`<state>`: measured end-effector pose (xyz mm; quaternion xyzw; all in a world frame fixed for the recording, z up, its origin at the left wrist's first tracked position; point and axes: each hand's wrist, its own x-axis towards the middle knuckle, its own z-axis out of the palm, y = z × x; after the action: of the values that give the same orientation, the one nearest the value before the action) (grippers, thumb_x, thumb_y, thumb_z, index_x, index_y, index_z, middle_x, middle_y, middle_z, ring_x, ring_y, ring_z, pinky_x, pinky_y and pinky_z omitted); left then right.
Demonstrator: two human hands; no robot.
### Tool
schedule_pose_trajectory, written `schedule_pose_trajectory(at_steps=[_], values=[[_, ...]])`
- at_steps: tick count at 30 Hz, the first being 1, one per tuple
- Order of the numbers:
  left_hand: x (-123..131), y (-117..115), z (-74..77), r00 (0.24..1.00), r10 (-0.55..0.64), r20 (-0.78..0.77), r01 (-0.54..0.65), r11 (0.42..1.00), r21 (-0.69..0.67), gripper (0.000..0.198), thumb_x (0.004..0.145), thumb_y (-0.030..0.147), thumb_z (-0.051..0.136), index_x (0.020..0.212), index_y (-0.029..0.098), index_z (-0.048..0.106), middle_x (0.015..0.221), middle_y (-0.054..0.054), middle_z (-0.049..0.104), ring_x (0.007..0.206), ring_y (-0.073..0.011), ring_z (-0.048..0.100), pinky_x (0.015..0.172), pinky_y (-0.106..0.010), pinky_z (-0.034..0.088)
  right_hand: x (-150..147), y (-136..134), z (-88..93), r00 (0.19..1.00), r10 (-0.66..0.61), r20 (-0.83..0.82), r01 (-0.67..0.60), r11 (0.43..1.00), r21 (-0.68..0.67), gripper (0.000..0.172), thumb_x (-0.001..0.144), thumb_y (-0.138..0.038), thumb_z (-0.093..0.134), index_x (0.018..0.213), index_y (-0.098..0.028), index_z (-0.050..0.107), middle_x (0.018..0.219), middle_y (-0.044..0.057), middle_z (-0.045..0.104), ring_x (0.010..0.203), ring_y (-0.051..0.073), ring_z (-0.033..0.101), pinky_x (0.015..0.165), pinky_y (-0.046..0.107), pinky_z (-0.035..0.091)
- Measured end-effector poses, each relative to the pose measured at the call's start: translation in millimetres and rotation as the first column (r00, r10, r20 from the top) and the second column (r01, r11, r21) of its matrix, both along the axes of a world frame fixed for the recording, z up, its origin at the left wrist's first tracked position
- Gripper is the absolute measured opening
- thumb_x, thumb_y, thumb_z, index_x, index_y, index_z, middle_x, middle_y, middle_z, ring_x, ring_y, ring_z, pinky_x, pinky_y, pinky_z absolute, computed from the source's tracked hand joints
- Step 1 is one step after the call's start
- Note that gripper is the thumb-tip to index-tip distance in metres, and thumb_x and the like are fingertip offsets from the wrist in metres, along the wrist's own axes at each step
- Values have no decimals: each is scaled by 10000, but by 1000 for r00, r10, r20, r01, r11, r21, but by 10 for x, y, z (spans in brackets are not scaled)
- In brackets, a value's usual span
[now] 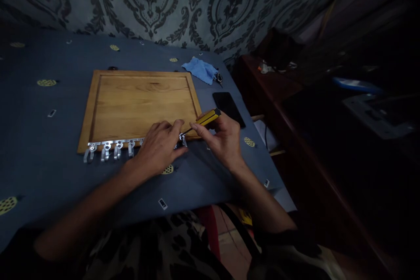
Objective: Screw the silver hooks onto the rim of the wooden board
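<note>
A framed wooden board [141, 105] lies flat on the blue patterned tablecloth [65, 183]. Along its near edge runs a metal strip with several silver hooks [118, 148]. My left hand [160, 146] is closed around the right part of that strip and hides some of it. A yellow-and-black screwdriver [207, 118] is held in my right hand [225, 138], with its tip pointing down-left at the strip's right end, close to my left fingertips. Whether the tip touches a screw is too small to tell.
A blue cloth [201, 70] and small scissors [219, 78] lie beyond the board's far right corner. A black phone [229, 108] rests right of the board. To the right, past the table's edge, stands dark reddish furniture [272, 92]. A patterned wall covering [197, 4] rises behind.
</note>
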<state>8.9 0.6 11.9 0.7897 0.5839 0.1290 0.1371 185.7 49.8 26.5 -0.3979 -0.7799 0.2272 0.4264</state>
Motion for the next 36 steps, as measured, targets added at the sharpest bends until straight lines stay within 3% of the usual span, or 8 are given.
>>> schedule_pose_trajectory(at_steps=[11, 20, 28, 36], values=[[-7, -3, -20, 1000, -10, 10, 10, 999, 32, 588, 880, 363, 752, 1320, 132, 438, 1124, -128, 709, 1152, -331, 615, 987, -457, 466, -5, -3, 22, 1000, 14, -14, -14, 1000, -25, 303, 876, -446, 735, 747, -191, 634, 723, -4, 612, 647, 122, 567, 604, 272, 452], [-19, -21, -31, 999, -7, 35, 6, 999, 39, 577, 888, 336, 736, 1334, 134, 432, 1109, -123, 714, 1143, -330, 615, 1000, -466, 463, 36, -31, 188, 967, -103, -231, 86, 993, -81, 159, 844, -345, 762, 865, -215, 673, 764, -19, 648, 622, 109, 567, 587, 272, 477], [-11, -12, -12, 1000, 0, 28, 0, 1000, 19, 582, 880, 343, 745, 1327, 134, 437, 1119, -134, 712, 1150, -333, 612, 997, -470, 463, -16, -29, 95, 988, -26, -152, 11, 995, -98, 231, 835, -396, 773, 806, -193, 666, 730, -18, 626, 628, 108, 592, 594, 258, 493], [-6, -11, 6, 1000, 4, 15, -4, 1000, 11, 569, 883, 348, 740, 1312, 133, 434, 1121, -142, 703, 1139, -329, 615, 990, -458, 462, -19, -48, 75, 996, -30, -80, 20, 992, -124, 243, 854, -422, 750, 808, -202, 655, 710, -12, 619, 615, 120, 572, 599, 270, 485]])
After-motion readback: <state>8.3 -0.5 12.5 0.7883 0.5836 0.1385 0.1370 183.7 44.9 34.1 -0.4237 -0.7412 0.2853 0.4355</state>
